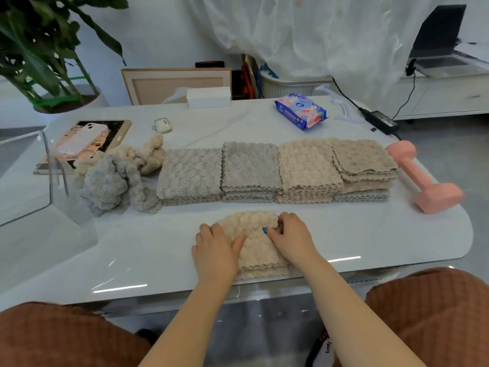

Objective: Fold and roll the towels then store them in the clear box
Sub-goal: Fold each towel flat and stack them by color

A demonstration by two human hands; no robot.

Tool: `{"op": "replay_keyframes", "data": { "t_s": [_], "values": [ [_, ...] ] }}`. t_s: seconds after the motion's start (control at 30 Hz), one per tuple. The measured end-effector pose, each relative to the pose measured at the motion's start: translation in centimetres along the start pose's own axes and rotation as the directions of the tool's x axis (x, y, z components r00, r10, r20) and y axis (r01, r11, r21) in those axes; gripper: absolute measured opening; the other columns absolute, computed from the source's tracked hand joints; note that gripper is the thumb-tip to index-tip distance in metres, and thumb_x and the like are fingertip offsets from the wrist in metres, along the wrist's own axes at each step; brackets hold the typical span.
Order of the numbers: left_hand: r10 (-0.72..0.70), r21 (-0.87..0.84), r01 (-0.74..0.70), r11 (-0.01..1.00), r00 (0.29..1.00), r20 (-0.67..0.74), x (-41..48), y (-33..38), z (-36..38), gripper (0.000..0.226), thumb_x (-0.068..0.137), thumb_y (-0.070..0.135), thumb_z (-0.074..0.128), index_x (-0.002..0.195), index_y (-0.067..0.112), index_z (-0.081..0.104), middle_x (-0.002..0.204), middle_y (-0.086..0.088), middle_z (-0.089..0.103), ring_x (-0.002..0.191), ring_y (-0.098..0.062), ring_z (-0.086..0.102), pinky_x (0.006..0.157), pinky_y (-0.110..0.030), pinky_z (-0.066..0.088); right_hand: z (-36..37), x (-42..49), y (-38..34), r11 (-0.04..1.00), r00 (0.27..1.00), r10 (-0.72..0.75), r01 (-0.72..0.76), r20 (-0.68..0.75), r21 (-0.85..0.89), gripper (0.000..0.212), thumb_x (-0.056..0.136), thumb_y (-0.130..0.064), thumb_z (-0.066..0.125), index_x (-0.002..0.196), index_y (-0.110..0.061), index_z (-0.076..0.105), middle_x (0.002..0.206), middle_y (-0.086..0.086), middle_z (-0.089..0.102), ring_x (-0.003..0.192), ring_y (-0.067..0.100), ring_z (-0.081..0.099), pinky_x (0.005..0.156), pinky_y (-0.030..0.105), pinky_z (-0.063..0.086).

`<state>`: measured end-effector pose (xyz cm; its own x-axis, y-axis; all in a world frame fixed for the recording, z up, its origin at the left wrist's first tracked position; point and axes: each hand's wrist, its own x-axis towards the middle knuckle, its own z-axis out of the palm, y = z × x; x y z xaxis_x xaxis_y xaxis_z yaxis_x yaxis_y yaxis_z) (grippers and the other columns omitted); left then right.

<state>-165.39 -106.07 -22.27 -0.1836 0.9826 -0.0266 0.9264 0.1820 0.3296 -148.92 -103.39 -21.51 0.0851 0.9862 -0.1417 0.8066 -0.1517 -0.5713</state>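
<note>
Taking the desk (148, 260) as a clock face with the person seated at 6 o'clock, the beige towel (258, 250) lies at 6, close to the near edge. It is a folded strip with scalloped ends stacked toward the person and its far end humped up in a rounded bunch.

The right hand (291, 238) has curled fingers over the right of that hump, and its thumb pinches the fabric. The left hand (215, 250) sits at the strip's left edge with its thumb laid on the cloth. Its fingers bend down out of sight, so I cannot tell whether they grip.

The one clear box (26, 178) stands at 9 o'clock, well apart from the towel. Just beside its right wall is one loose heap of towels (111, 181), grey and beige tangled together, too bunched to count.

From the heap toward 3 o'clock runs a row of four folded stacks (250, 170), side by side and touching, just beyond the hands. Two stacks are greyer and two more beige.

At the row's right end, at 3 o'clock, lies one pink dumbbell (423, 178).

Behind the box, at 10 o'clock, one phone (82, 139) rests on a dark board (116, 131), partly seen through the box wall.

Farther back are one earbud case (162, 125), one white carton (209, 98) at 12, one pack of wipes (301, 111) at 1, and one black power adapter (381, 121) at 2.
</note>
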Motion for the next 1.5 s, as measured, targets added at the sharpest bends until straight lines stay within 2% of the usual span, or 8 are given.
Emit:
{"op": "replay_keyframes", "data": {
  "t_s": [0.2,0.57,0.7,0.83,0.97,1.1,1.3,1.5],
  "values": [
    [0.03,-0.559,0.001,0.829,0.999,0.045,0.9,1.9,-2.1,0.042,0.093,0.031,0.055,0.123,0.014,0.032,0.111,-0.006,0.06,0.091,-0.023,0.06,0.073,-0.032,0.047,-1.2,-0.7,-0.6,0.924,0.999,-0.015,0.024,-0.028,0.382,0.017,0.097,-0.026,0.048,0.092,-0.015,0.035,0.071,0.0,0.046,0.059,0.013,0.042,0.05,0.024,0.029],
    [0.089,-0.741,0.158,0.653,0.955,0.282,0.6,2.9,-0.4,0.087,0.088,0.004,0.061,0.146,0.03,0.0,0.148,-0.01,0.033,0.129,-0.023,0.044,0.106,-0.044,0.04,-3.2,-1.7,0.8,0.826,0.976,-0.176,0.077,0.127,0.559,0.061,0.093,0.001,0.046,0.14,-0.033,0.029,0.099,-0.01,0.053,0.045,-0.004,0.048,0.046,0.011,0.036],
    [0.248,-0.803,-0.087,0.589,0.966,0.077,0.9,6.7,-2.6,0.081,0.086,0.005,0.061,0.139,0.039,0.01,0.141,-0.003,0.038,0.125,-0.018,0.048,0.105,-0.039,0.042,-6.5,-1.1,1.8,0.66,0.987,-0.099,0.163,-0.13,0.733,0.059,0.087,0.007,0.051,0.129,-0.034,0.041,0.114,-0.012,0.053,0.09,0.001,0.061,0.067,0.018,0.052],
    [0.427,-0.707,-0.349,0.615,0.901,-0.074,2.4,12.5,-3.6,0.041,0.089,0.012,0.059,0.12,0.029,0.038,0.128,0.004,0.044,0.119,-0.009,0.044,0.099,-0.021,0.038,-10.6,0.8,4.0,0.507,0.954,0.112,0.186,-0.278,0.842,0.053,0.083,0.009,0.052,0.121,-0.025,0.04,0.113,0.008,0.056,0.092,0.016,0.061,0.062,0.023,0.053],
    [0.489,-0.654,-0.424,0.627,0.867,-0.093,4.6,18.3,-3.2,0.034,0.09,0.014,0.059,0.123,0.018,0.05,0.122,-0.005,0.044,0.104,-0.007,0.044,0.083,-0.009,0.031,-14.2,2.9,7.4,0.669,0.845,0.184,0.267,-0.502,0.693,0.036,0.083,-0.003,0.062,0.102,-0.027,0.042,0.102,-0.009,0.05,0.091,0.0,0.051,0.075,0.027,0.046],
    [0.514,-0.643,-0.446,0.623,0.853,-0.094,8.4,25.0,-3.5,0.047,0.091,0.014,0.057,0.136,0.013,0.041,0.135,-0.01,0.034,0.126,-0.018,0.039,0.098,-0.015,0.026,-19.3,6.9,9.1,0.874,0.749,0.086,0.26,-0.657,0.411,0.021,0.082,-0.004,0.057,0.093,-0.021,0.064,0.103,-0.007,0.052,0.094,0.013,0.053,0.08,0.023,0.041],
    [0.436,-0.462,-0.314,0.83,0.881,0.185,11.0,26.8,3.0,0.057,0.09,0.021,0.06,0.141,0.012,0.034,0.143,-0.015,0.02,0.131,-0.03,0.035,0.107,-0.025,0.023,-17.4,11.8,13.6,0.982,0.932,0.125,-0.067,-0.34,0.176,0.035,0.087,0.001,0.046,0.118,-0.001,0.063,0.108,0.016,0.057,0.098,0.027,0.056,0.083,0.02,0.038],
    [0.434,-0.518,-0.3,0.801,0.887,0.157,11.8,25.7,5.2,0.056,0.089,0.018,0.063,0.139,0.012,0.038,0.141,-0.014,0.022,0.128,-0.023,0.037,0.098,-0.014,0.021,-13.5,12.0,14.4,0.977,0.876,0.124,-0.026,-0.466,0.211,0.035,0.089,0.0,0.042,0.115,-0.005,0.064,0.121,0.019,0.047,0.109,0.034,0.05,0.096,0.031,0.037]
  ]
}}
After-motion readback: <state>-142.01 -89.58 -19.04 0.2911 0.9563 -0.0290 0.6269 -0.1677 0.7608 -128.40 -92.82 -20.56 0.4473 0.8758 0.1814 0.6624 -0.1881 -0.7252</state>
